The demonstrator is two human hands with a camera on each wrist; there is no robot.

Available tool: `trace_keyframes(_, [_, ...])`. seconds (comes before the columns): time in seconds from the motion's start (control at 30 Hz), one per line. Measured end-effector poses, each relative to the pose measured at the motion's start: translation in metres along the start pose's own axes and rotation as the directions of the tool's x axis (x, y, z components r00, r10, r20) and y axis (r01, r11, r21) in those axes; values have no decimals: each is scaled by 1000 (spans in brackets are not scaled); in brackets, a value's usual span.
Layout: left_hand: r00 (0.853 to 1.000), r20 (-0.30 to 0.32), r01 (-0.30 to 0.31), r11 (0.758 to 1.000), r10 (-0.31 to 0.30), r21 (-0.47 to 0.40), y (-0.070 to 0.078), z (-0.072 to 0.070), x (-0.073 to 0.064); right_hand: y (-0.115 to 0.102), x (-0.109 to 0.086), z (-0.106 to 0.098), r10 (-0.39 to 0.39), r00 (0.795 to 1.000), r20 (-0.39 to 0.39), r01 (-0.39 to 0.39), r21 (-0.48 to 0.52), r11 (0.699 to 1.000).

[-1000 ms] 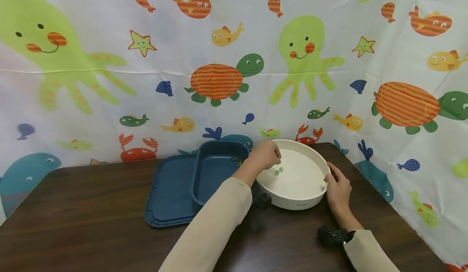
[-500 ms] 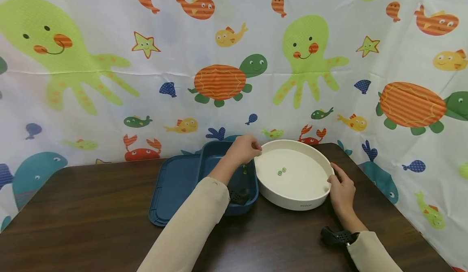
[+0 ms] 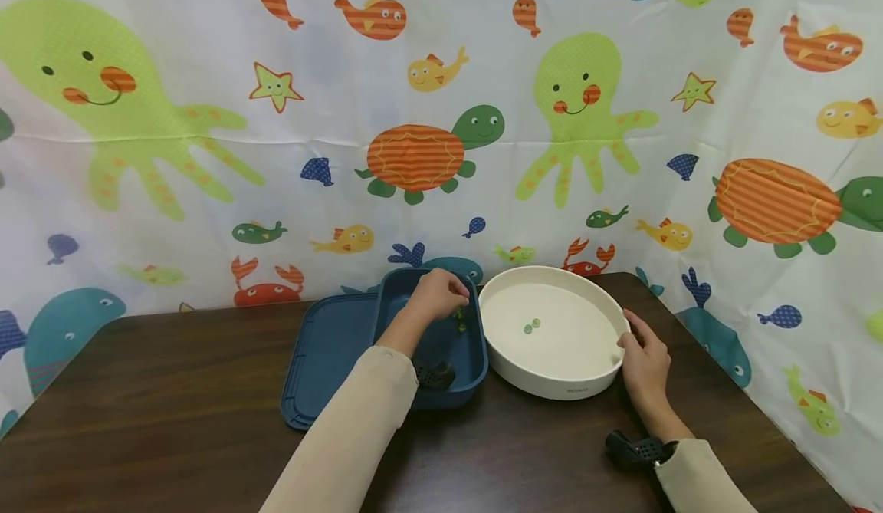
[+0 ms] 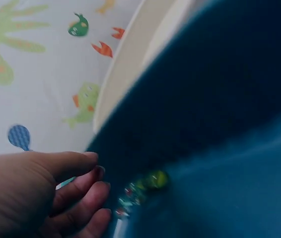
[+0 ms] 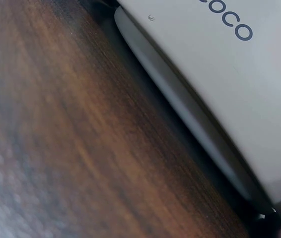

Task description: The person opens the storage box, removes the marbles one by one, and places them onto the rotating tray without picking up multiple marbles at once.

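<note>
The curled left hand (image 4: 34,193) hangs just beside small shiny green pieces (image 4: 140,187) inside a blue container (image 4: 220,191).

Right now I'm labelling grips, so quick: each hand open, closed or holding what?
Left hand: fingers curled over the blue bin; cannot tell if it holds anything.
Right hand: holding the white round tray by its rim.

The white round tray (image 3: 552,352) lies flat near the far right corner of the table (image 3: 172,413), and two small green beads (image 3: 527,329) rest left of its middle. Just beside stands the open dark blue bin (image 3: 441,400), with shiny green beads (image 4: 158,179) grouped along its right wall.
</note>
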State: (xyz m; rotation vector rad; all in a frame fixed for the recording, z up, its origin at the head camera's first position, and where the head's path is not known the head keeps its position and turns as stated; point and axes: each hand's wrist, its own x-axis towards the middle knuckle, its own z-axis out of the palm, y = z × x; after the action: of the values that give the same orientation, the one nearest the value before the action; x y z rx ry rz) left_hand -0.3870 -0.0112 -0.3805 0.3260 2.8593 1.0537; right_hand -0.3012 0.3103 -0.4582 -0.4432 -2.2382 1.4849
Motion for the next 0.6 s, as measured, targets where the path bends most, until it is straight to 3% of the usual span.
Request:
trace_keyframes(0.27, [998,44,38,999,-38,-17,-12,5,2,-1,2,-1,-14,1000,-5,14,-1,1000])
trace_keyframes(0.6, [982,170,84,996,-86,21,-13,7,5,0,1,0,-6,1000,-3,6,0,1000])
